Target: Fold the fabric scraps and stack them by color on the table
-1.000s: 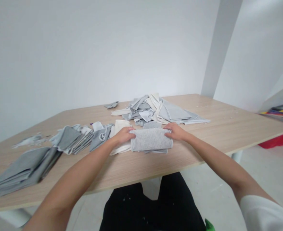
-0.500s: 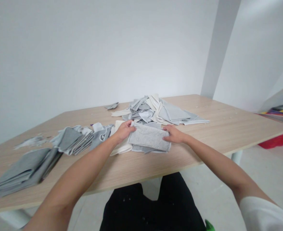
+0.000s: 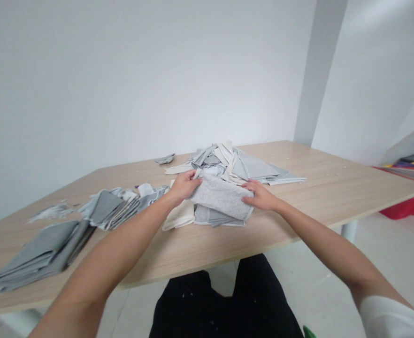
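Observation:
Between my two hands is a light grey piece of fabric (image 3: 221, 196), its left end raised a little above its right. My left hand (image 3: 186, 184) pinches the upper left corner. At the right edge, my right hand (image 3: 258, 195) grips it with the thumb in front and the fingers behind. Under it lies a small stack of grey fabric pieces (image 3: 217, 218), partly covered. A cream fabric piece (image 3: 179, 217) lies just left of that stack, partly behind my left wrist.
A loose heap of grey and cream fabric pieces (image 3: 249, 164) lies behind my hands. To the left are folded grey fabric (image 3: 38, 256), a fanned row of cloth pieces (image 3: 113, 206) and white scraps (image 3: 52, 212). One grey scrap (image 3: 165, 159) lies near the wall.
The held fabric's left end has risen and my left hand has lifted slightly, so more of the stack below shows. My right hand has shifted slightly right. The view has moved a little.

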`<control>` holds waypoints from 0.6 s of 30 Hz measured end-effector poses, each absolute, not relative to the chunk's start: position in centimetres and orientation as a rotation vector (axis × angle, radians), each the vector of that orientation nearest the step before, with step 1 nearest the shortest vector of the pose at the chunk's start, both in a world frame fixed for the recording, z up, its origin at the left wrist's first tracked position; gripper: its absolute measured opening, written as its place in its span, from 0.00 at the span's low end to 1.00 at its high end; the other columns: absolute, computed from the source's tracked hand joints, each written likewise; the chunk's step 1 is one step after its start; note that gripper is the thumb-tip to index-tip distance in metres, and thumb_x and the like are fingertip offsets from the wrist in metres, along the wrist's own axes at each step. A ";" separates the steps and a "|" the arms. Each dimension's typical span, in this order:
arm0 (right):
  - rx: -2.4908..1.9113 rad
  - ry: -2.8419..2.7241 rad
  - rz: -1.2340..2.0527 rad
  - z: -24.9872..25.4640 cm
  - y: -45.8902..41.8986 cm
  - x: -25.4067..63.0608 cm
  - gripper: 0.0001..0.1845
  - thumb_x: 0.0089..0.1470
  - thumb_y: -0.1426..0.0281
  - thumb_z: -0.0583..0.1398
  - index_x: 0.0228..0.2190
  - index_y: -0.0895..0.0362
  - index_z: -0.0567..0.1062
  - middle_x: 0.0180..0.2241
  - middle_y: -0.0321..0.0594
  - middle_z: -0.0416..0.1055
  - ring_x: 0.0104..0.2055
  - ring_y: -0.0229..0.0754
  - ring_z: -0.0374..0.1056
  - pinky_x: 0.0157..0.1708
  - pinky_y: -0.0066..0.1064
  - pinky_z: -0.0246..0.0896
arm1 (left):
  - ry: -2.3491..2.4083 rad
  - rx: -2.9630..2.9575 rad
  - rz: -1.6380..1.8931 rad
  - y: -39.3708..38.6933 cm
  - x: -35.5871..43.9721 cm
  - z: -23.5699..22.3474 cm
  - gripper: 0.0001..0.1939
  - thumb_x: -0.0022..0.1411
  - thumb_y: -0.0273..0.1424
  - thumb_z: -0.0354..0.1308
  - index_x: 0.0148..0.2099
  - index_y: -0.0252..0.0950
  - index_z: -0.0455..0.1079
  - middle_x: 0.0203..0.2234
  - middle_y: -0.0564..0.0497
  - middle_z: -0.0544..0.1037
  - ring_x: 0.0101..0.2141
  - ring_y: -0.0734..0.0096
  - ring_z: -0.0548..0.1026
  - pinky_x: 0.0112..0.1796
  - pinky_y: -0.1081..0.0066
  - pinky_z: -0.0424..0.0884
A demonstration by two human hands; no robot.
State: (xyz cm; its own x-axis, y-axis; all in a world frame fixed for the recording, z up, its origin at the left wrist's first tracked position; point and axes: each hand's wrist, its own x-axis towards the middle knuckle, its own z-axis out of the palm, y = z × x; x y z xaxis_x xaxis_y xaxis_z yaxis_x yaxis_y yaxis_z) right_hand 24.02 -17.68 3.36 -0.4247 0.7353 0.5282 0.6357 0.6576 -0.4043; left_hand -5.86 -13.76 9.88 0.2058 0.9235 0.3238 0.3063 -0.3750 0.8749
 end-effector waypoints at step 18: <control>-1.226 -1.078 1.433 -0.8 -22.8 13.2 0.14 0.56 0.67 0.56 0.43 0.58 0.63 0.30 0.43 0.75 0.23 0.42 0.74 0.19 0.32 0.69 | 1.540 2.117 1.150 -6.0 0.4 11.6 0.19 0.48 0.30 0.61 0.44 0.30 0.72 0.42 0.41 0.77 0.44 0.58 0.73 0.43 0.65 0.65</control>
